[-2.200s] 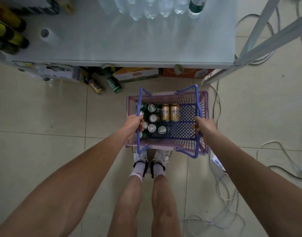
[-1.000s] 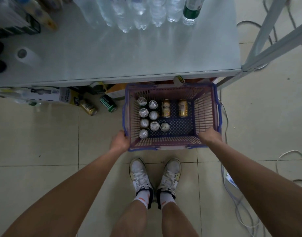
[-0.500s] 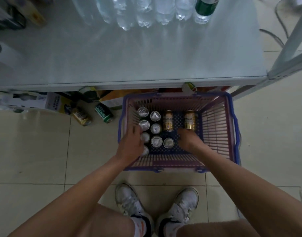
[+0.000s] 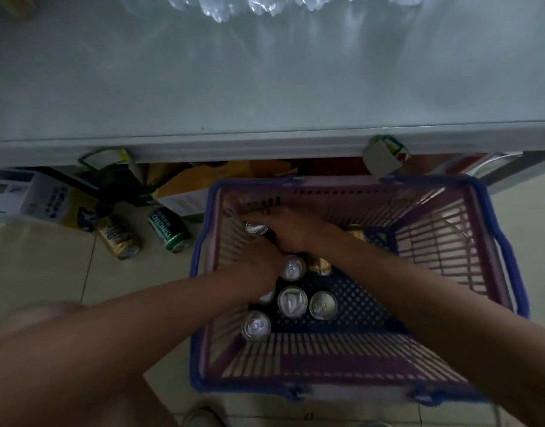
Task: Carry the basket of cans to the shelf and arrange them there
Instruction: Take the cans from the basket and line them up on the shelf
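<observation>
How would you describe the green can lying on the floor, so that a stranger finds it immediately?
Start at the purple plastic basket with blue rim on the tiled floor before the grey shelf. Left of it two cans lie on their sides. The green can with white lettering is nearer the basket; its neighbour, the gold can, is not green.

Purple basket (image 4: 496, 306), blue rim, on floor below grey shelf (image 4: 265, 87). Upright silver-topped cans (image 4: 292, 301) cluster at its left, under and just behind both hands (image 4: 291, 234); gold cans (image 4: 319, 266) beside right wrist.

The right half of the basket (image 4: 443, 251) lies bare. Cans (image 4: 292, 300) crowd its left side. The shelf (image 4: 265, 87) has open room in front of the bottles (image 4: 249, 4).
</observation>
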### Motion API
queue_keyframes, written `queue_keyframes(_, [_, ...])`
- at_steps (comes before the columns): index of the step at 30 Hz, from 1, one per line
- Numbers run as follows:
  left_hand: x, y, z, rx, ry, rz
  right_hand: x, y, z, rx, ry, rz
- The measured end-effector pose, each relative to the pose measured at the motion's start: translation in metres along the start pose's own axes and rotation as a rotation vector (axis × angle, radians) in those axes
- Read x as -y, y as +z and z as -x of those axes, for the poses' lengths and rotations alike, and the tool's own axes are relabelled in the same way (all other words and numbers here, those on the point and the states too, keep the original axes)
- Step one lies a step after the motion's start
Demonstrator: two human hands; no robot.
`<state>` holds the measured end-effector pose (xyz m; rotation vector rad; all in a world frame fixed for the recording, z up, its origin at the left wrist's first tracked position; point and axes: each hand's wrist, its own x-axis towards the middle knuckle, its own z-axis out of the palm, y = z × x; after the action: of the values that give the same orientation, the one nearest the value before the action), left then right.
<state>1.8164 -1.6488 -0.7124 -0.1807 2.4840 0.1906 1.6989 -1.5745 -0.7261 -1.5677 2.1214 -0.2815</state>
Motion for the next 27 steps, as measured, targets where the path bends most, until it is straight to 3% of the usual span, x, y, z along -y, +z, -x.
queue_keyframes(5, [0.007,0.004,-0.02,0.122,0.108,-0.03,-0.002,0.009,-0.009,-0.079,0.016,0.06])
queue_keyframes(11, [0.013,-0.017,-0.005,0.059,0.189,-0.055,0.014,-0.012,0.009,-0.133,0.182,0.052])
queue_keyframes(15, [0.023,-0.016,-0.004,0.049,0.162,-0.04,0.017,-0.039,0.042,-0.277,0.15,-0.045])
queue_keyframes(20, [0.035,-0.015,0.0,0.0,0.18,-0.041,0.033,-0.094,0.092,-0.396,0.085,0.045])
queue_keyframes(25, [0.023,-0.046,0.016,-0.24,0.282,-0.138,0.049,-0.143,0.147,-0.558,0.081,-0.342])
queue_keyframes(27, [0.014,-0.071,0.018,-0.241,0.278,-0.158,0.05,-0.163,0.159,-0.67,0.057,-0.528])
